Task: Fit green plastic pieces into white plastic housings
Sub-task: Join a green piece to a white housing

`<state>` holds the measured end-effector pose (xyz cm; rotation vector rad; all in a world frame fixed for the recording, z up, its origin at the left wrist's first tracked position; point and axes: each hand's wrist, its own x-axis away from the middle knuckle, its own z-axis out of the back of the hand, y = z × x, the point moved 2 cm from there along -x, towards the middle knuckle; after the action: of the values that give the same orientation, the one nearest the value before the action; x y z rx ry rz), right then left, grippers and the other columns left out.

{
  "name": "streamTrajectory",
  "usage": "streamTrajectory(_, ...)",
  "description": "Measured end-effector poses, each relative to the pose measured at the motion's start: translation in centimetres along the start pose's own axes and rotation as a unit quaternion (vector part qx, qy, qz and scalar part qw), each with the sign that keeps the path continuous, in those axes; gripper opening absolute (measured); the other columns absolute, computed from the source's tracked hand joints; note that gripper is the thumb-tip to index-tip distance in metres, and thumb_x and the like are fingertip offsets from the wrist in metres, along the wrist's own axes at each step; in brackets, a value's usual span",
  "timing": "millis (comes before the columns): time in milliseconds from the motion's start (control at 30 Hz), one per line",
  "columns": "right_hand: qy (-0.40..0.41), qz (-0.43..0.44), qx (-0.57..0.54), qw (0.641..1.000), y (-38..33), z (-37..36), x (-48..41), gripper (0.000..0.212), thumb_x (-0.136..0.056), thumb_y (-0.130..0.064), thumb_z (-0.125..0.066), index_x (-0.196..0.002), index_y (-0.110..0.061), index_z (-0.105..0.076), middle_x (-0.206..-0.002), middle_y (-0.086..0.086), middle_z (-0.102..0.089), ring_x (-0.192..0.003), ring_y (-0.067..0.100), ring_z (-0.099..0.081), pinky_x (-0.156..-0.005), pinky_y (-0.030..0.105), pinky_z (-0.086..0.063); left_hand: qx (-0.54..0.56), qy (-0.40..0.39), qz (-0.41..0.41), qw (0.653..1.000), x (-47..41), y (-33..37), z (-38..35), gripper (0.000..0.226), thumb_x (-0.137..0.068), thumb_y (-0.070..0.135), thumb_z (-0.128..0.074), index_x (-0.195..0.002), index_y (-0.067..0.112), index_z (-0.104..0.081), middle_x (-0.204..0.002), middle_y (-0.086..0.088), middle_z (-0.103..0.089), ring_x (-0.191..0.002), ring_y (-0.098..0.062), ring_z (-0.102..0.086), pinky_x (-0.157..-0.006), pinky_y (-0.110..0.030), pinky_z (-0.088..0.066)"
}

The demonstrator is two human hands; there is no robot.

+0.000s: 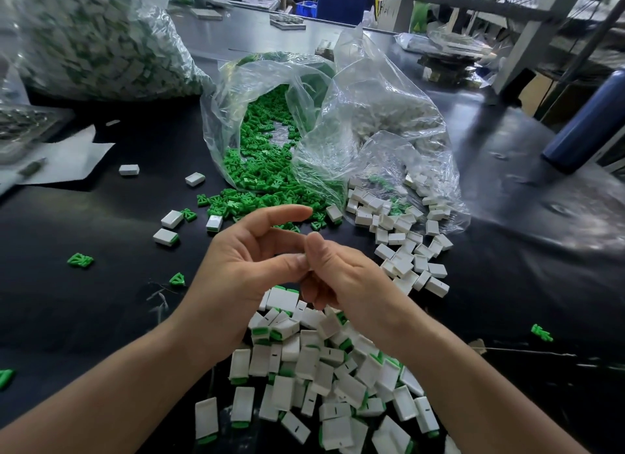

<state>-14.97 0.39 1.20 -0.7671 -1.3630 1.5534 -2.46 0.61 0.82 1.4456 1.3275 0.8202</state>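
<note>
- The two hands meet in mid-air over the black desk (101, 301), thumbs touching at the tips.
- The left hand (250, 260) is loosely curved, forefinger arched out, palm bare; I see nothing in it.
- The right hand (341, 277) has its fingers curled under, and I cannot tell whether it holds a part.
- The small green plastic pieces (263, 155) spill from a clear plastic bag (236, 91) lying open just beyond the hands; a few strays lie well apart on the left.
- The white rectangular plastic housings (406, 250), still unfilled, tumble from a second clear plastic bag (389, 122) just beside the right hand.
- Beneath the wrists lies a heap of fitted white housings with green ends (321, 369), so the job looks well into its run, with plenty left in both bags.
- These parts look light, hard and stiff, and smooth enough to skid on the desk.
- I'd pinch a housing by its long flat sides, open end clear.
- The green piece looks thin-ribbed; best held by its broad end and pushed in straight, since a skewed push might bend a leg.
- A dark blue bottle (588, 122) stands far right.
</note>
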Motion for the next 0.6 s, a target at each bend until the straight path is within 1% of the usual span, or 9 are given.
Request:
streamTrajectory(100, 0.031, 0.006, 0.007, 0.999, 0.50, -0.32, -0.27, 0.041, -0.071, -0.060, -0.032, -0.064, -0.024, -0.050, -0.052, -0.015, -0.046, -0.051, 0.000, -0.040, -0.058, 0.021, -0.036, 0.003, 0.006, 0.003, 1.000, -0.05, -0.17, 0.01, 0.041, -0.065, 0.000, -0.062, -0.104, 0.012, -0.062, -0.075, -0.015, -0.071, -0.056, -0.028, -0.065, -0.052, -0.030, -0.053)
streamTrajectory(200, 0.050, 0.017, 0.026, 0.998, 0.73, -0.56, -0.40, 0.046, -0.075, -0.061, -0.030, -0.064, -0.022, -0.051, -0.050, -0.018, -0.045, -0.054, 0.002, -0.039, -0.063, 0.029, -0.034, 0.002, 0.019, 0.001, 1.000, -0.07, -0.30, 0.00, 0.043, -0.065, 0.000, -0.061, -0.105, 0.014, -0.061, -0.074, -0.015, -0.071, -0.057, -0.028, -0.065, -0.053, -0.029, -0.053)
streamTrajectory(233, 0.053, 0.018, 0.027, 0.998, 0.75, -0.56, -0.44, 0.051, -0.076, -0.061, -0.029, -0.069, -0.018, -0.055, -0.050, -0.019, -0.045, -0.054, 0.002, -0.039, -0.063, 0.028, -0.033, 0.005, 0.022, -0.001, 1.000, -0.08, -0.31, -0.01, 0.043, -0.064, -0.001, -0.060, -0.105, 0.014, -0.061, -0.074, -0.015, -0.071, -0.057, -0.028, -0.066, -0.053, -0.029, -0.053)
streamTrajectory(300, 0.057, 0.016, 0.021, 0.998, 0.82, -0.55, -0.51, 0.062, -0.077, -0.060, -0.030, -0.088, -0.009, -0.063, -0.050, -0.022, -0.046, -0.054, -0.001, -0.041, -0.062, 0.023, -0.033, 0.012, 0.024, -0.004, 1.000, -0.10, -0.29, -0.08, 0.044, -0.064, -0.001, -0.059, -0.105, 0.015, -0.061, -0.073, -0.015, -0.071, -0.057, -0.028, -0.066, -0.053, -0.029, -0.053)
streamTrajectory(333, 0.058, 0.014, 0.016, 0.998, 0.84, -0.57, -0.53, 0.062, -0.080, -0.058, -0.031, -0.096, -0.008, -0.064, -0.051, -0.024, -0.048, -0.054, -0.003, -0.043, -0.062, 0.019, -0.033, 0.016, 0.024, -0.006, 1.000, -0.10, -0.27, -0.12, 0.044, -0.064, -0.002, -0.059, -0.105, 0.015, -0.061, -0.073, -0.015, -0.071, -0.058, -0.028, -0.067, -0.053, -0.029, -0.054)
streamTrajectory(367, 0.058, 0.013, 0.012, 0.998, 0.84, -0.60, -0.56, 0.058, -0.085, -0.055, -0.032, -0.101, -0.010, -0.065, -0.052, -0.026, -0.049, -0.055, -0.005, -0.046, -0.061, 0.015, -0.034, 0.018, 0.024, -0.008, 1.000, -0.11, -0.25, -0.17, 0.045, -0.064, -0.002, -0.058, -0.106, 0.015, -0.061, -0.072, -0.015, -0.071, -0.058, -0.028, -0.067, -0.053, -0.029, -0.054)
streamTrajectory(433, 0.059, 0.012, 0.012, 0.998, 0.80, -0.68, -0.58, 0.048, -0.093, -0.046, -0.033, -0.106, -0.013, -0.065, -0.056, -0.026, -0.052, -0.058, -0.007, -0.048, -0.061, 0.013, -0.035, 0.020, 0.023, -0.011, 0.999, -0.07, -0.22, -0.28, 0.047, -0.064, -0.003, -0.058, -0.108, 0.014, -0.060, -0.071, -0.014, -0.071, -0.057, -0.027, -0.067, -0.053, -0.028, -0.053)
streamTrajectory(500, 0.063, 0.014, 0.021, 0.998, 0.81, -0.69, -0.55, 0.045, -0.095, -0.042, -0.033, -0.108, -0.012, -0.065, -0.063, -0.022, -0.053, -0.060, -0.006, -0.048, -0.063, 0.014, -0.035, 0.021, 0.024, -0.012, 0.999, 0.00, -0.22, -0.33, 0.048, -0.064, -0.003, -0.056, -0.109, 0.013, -0.059, -0.070, -0.013, -0.071, -0.057, -0.026, -0.067, -0.053, -0.028, -0.053)
streamTrajectory(600, 0.067, 0.024, 0.030, 0.997, 0.76, -0.73, -0.46, 0.042, -0.096, -0.041, -0.032, -0.110, -0.018, -0.065, -0.059, -0.028, -0.053, -0.061, -0.010, -0.049, -0.060, 0.009, -0.036, 0.022, 0.028, -0.010, 0.999, 0.01, -0.25, -0.38, 0.049, -0.063, -0.005, -0.055, -0.109, 0.013, -0.058, -0.070, -0.012, -0.071, -0.057, -0.026, -0.066, -0.053, -0.028, -0.053)
